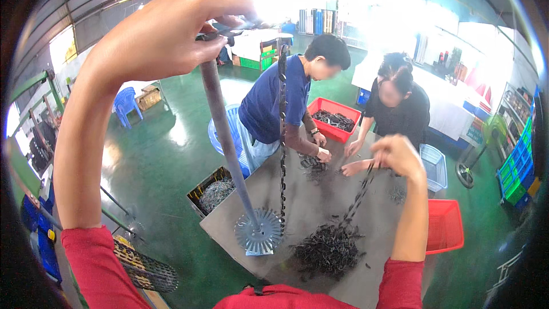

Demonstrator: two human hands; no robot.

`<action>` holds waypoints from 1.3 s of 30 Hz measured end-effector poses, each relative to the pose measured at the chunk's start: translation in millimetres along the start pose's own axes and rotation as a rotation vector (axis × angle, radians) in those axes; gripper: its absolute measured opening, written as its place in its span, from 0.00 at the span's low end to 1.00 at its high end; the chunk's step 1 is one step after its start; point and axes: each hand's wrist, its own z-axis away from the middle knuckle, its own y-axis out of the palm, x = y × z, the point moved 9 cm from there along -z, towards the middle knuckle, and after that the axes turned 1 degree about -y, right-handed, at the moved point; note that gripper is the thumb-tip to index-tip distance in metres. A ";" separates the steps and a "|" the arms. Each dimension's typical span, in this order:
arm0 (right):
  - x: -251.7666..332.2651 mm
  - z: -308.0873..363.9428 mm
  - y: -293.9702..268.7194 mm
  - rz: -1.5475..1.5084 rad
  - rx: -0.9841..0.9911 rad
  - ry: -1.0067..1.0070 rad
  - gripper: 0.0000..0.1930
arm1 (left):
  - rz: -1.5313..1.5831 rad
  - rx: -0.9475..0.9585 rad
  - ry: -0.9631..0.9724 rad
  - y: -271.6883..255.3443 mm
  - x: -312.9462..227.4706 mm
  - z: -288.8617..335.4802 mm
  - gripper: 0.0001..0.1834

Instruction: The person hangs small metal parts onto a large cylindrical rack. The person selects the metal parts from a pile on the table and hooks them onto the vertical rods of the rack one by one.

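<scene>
"What's pinched?"
"Left hand (171,28): a dark piece (220,36), blurred. Right hand (401,157): a black strand (360,194)."
"And the chain (282,137)?"
"Hanging just right of the left hand."
"The pile (329,252)?"
"On the desk (380,232), below the right hand."

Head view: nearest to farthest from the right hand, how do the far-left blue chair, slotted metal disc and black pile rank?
1. Black pile, on the table.
2. Slotted metal disc, left of the pile.
3. Blue chair, far left across the floor.

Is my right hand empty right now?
No, your right hand holds the upper end of a black chain that slants down toward the dark pile.
</scene>
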 end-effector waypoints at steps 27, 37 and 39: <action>230.9 -63.6 -4.3 -0.431 -0.315 -0.665 0.09 | -0.308 0.122 -0.067 14.8 -12.0 -23.3 0.22; 157.5 -54.5 -30.8 -0.382 -0.411 -0.392 0.10 | -0.229 0.049 -0.100 4.2 -9.4 -9.9 0.24; 160.3 -55.3 -16.3 -0.305 -0.142 -0.477 0.11 | -0.179 0.075 -0.120 3.6 -4.7 -6.0 0.25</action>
